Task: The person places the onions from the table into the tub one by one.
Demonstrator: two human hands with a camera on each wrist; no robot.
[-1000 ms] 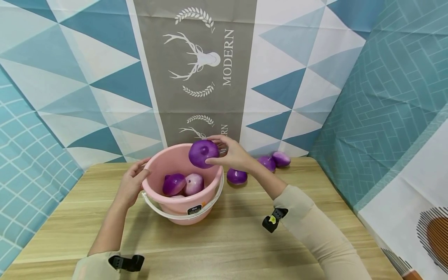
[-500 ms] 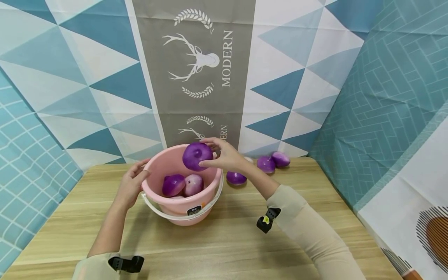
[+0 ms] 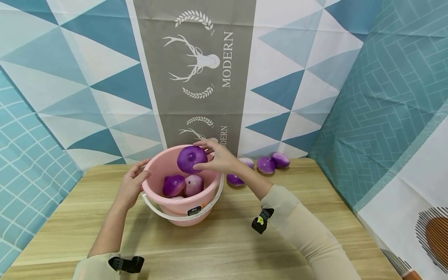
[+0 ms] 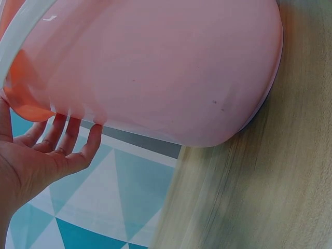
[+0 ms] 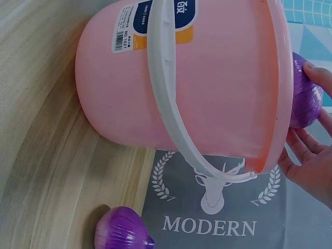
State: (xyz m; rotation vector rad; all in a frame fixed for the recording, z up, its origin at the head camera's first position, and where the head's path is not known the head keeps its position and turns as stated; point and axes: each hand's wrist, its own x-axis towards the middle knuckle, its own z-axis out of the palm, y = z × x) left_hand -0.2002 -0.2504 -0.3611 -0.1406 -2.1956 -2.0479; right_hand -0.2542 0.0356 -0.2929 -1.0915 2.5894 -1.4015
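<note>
A pink bucket (image 3: 166, 206) stands on the wooden table. My left hand (image 3: 129, 186) holds its left rim, thumb at the edge; in the left wrist view the fingers (image 4: 94, 141) reach along the outer wall. My right hand (image 3: 220, 157) pinches a purple onion (image 3: 190, 159) between thumb and fingers, over the bucket's mouth. From the right wrist view that onion (image 5: 305, 96) shows partly behind the rim. Inside the bucket lie a dark purple onion (image 3: 173, 185) and a paler onion (image 3: 193, 185), with a bit of another pale one below them.
Right of the bucket, several more onions lie on the table (image 3: 224, 249): one (image 3: 234, 179) partly behind the right forearm, a pale one (image 3: 247, 162), and a pair (image 3: 266, 165) touching near the back edge. The white handle (image 3: 164, 214) hangs down the bucket's front. Patterned cloth walls surround the table.
My right hand has carried the onion left and slightly down, further over the bucket's opening. The left hand has kept its hold on the rim, and the bucket stands where it was.
</note>
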